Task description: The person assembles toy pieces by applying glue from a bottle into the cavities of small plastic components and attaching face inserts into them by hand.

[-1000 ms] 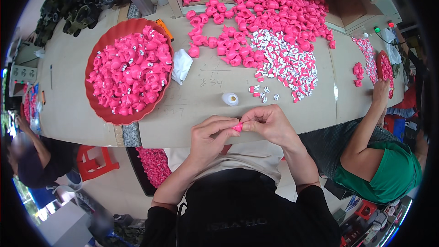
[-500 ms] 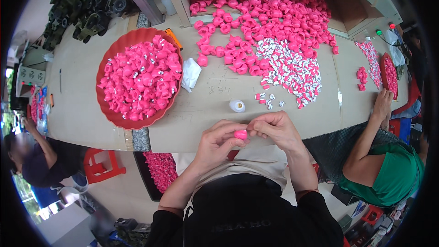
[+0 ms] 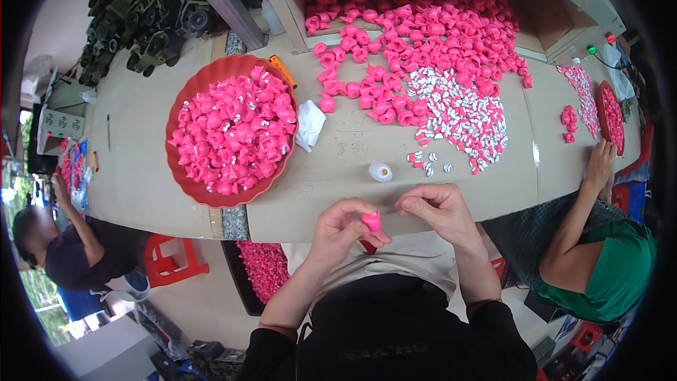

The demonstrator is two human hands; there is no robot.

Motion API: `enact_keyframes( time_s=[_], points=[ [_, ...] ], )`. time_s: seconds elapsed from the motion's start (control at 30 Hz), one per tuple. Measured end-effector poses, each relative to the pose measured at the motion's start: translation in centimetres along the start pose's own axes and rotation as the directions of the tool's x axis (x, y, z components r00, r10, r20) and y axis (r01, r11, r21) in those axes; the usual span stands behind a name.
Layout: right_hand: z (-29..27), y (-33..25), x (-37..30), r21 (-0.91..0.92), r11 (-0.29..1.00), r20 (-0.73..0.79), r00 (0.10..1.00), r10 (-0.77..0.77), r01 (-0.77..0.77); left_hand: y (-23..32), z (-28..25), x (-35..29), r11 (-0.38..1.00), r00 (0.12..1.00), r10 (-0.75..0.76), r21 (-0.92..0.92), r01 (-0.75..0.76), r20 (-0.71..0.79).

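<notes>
My left hand point(image 3: 344, 229) pinches a small pink plastic part point(image 3: 371, 222) between thumb and fingers, just off the table's near edge. To its right, my right hand point(image 3: 441, 217) is apart from the part, its thumb and forefinger pressed together. Whatever may sit between those fingertips is too small to make out. Just beyond both hands a small white bottle point(image 3: 381, 172) with a brass-coloured tip stands on the table. Farther right lies a spread of small white-and-pink pieces point(image 3: 462, 117) with dark marks. Behind them, hollow pink parts point(image 3: 441, 42) are heaped up.
On the left stands a red scalloped bowl point(image 3: 172, 162) full of pink parts, with an orange-handled cutter point(image 3: 283, 71) and a white tissue point(image 3: 309, 126) beside it. A black bin point(image 3: 236, 275) of pink pieces is below the table edge. Co-workers sit left and right point(image 3: 599, 268).
My hands have drawn apart: the right fingertips no longer touch the pink part, which my left hand has tilted. The whole view has shifted slightly.
</notes>
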State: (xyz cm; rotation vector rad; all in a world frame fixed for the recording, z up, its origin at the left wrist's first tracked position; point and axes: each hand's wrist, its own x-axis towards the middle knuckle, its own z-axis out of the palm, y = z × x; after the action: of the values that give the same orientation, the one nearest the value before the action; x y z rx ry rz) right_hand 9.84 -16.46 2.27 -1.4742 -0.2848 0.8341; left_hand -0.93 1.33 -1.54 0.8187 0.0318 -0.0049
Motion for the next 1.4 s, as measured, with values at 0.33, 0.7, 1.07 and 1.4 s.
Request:
enact_keyframes(
  time_s=[0.33, 0.7, 1.07, 1.4],
  points=[
    [0.3, 0.6, 0.1, -0.084, 0.996, -0.072, 0.997, -0.04, 0.034, 0.0, 0.7, 0.1, 0.934, 0.991, 0.099, 0.351, -0.061, -0.09],
    [0.6, 0.7, -0.1, -0.165, 0.982, -0.137, 0.984, -0.113, 0.09, 0.4, 1.2, 0.3, 0.928, 0.985, 0.133, 0.362, -0.086, -0.107],
    [0.6, 0.4, -0.2, -0.208, 0.971, -0.118, 0.982, -0.147, 0.121, 0.1, 0.4, 0.4, 0.996, 0.997, 0.075, 0.047, -0.076, 0.016],
    [0.8, 0.0, -0.3, -0.362, 0.906, -0.18, 0.937, -0.3, 0.221, 5.7, -0.9, -0.5, 0.736, 0.88, 0.434, 0.64, -0.223, -0.193]
  ],
)
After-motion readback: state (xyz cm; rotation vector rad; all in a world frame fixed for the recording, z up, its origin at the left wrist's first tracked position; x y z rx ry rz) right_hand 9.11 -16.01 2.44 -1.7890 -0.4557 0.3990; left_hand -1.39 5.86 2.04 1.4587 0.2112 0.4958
